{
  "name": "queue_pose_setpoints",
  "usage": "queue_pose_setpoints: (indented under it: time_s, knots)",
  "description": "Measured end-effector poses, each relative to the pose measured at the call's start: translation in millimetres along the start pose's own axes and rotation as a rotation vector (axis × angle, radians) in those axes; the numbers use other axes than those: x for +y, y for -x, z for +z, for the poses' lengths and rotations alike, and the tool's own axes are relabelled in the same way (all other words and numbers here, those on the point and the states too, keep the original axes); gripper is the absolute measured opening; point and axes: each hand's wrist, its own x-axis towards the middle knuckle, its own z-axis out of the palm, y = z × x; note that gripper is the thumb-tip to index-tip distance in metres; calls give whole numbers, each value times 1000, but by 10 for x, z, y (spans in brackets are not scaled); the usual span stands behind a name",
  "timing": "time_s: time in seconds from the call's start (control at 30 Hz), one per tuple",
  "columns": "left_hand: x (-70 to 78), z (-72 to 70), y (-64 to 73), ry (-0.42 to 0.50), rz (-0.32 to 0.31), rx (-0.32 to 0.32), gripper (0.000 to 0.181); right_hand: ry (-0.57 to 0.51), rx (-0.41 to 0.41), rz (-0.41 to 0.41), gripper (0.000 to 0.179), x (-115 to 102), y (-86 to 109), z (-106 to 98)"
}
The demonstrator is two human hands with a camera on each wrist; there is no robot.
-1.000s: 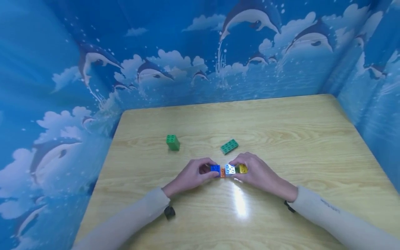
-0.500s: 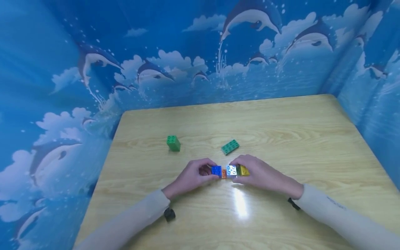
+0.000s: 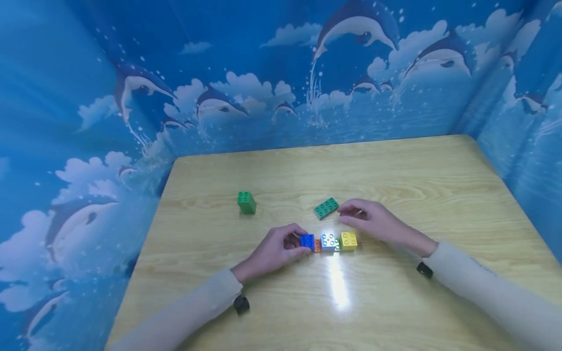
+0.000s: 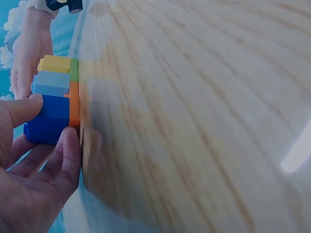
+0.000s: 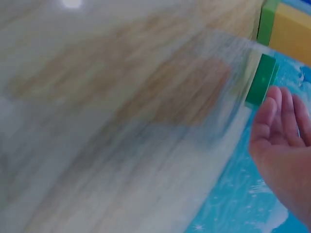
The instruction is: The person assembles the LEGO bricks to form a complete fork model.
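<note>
My left hand [image 3: 274,248] holds the blue brick [image 3: 307,242] between thumb and fingers, at the left end of a joined row lying on the table. An orange brick [image 4: 74,104] lies under the blue one in the left wrist view. Light blue [image 3: 328,242] and yellow bricks [image 3: 349,241] follow to the right, with a light green brick [image 4: 74,70] at the base. My right hand [image 3: 375,222], fingers relaxed and holding nothing, hovers beside a flat green brick [image 3: 326,208] behind the row. Whether its fingertips touch that brick, I cannot tell.
A tall green block [image 3: 247,203] stands upright at the back left of the wooden table [image 3: 417,175]. A blue curtain [image 3: 246,131] with dolphins hangs along the table's back and sides. Each wrist wears a small black camera [image 3: 241,304].
My right hand has let go of the row's right end and moved back towards the flat green brick. The yellow brick now shows in full. My left hand has kept its hold on the blue brick.
</note>
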Motion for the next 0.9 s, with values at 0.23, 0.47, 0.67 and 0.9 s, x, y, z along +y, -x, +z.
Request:
queue_pose_setpoints:
  time_s: [0.23, 0.47, 0.67, 0.9]
  knots:
    - [-10, -4, -6, 14, -3, 12, 30, -14, 56, 19, 54, 136, -214, -100]
    - [-16, -8, -3, 32, -8, 12, 29, 72, 33, -6, 58, 117, -375, -78]
    - [-14, 5, -3, 31, -8, 16, 29, 63, -57, 4, 61, 84, -455, -54]
    - [-16, 10, -11, 9, -20, 14, 29, 65, -17, 37, 43, 113, -527, -36]
